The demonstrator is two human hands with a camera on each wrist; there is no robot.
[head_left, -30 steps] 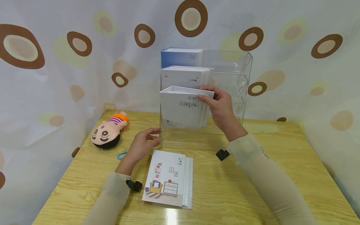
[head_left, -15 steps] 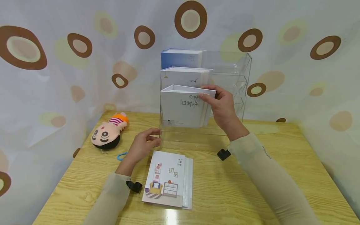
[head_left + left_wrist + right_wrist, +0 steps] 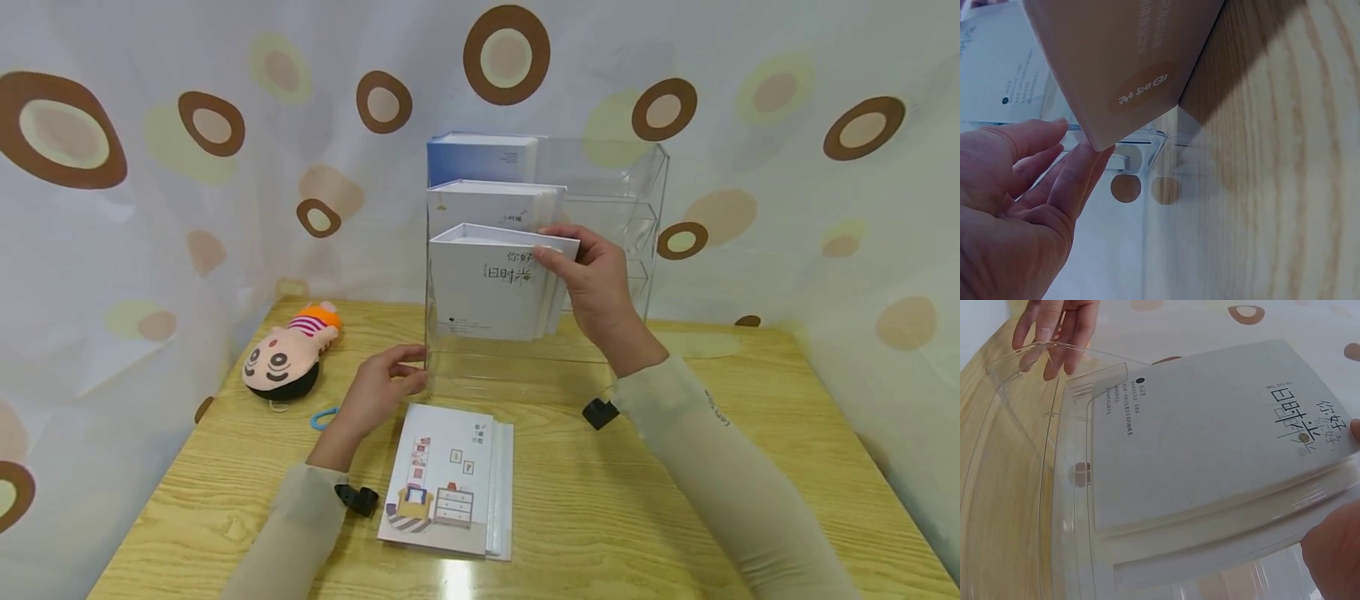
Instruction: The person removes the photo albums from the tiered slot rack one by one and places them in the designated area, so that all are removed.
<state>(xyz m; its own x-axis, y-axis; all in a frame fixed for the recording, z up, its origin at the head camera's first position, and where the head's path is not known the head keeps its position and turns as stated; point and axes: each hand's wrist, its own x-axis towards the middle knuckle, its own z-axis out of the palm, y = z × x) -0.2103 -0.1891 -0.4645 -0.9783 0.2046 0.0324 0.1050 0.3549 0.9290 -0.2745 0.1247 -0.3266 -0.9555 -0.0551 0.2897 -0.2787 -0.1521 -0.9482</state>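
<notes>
My right hand pinches the upper right corner of a white photo album, thumb in front and fingers behind. The album stands upright in the front tier of a clear acrylic rack. In the right wrist view, plastic-sleeved pages show along its edge. My left hand touches the rack's lower left edge with extended fingers. Behind are a second white album and a blue one. Another white album lies flat before the rack; its brown spine hides part of my left fingertips in the left wrist view.
A plush doll lies at the left on the wooden table. A blue ring is near my left wrist. A patterned curtain hangs behind and around the table.
The front album has shifted slightly up and to the right in my right hand, against the rack. My left hand stays at the rack's edge.
</notes>
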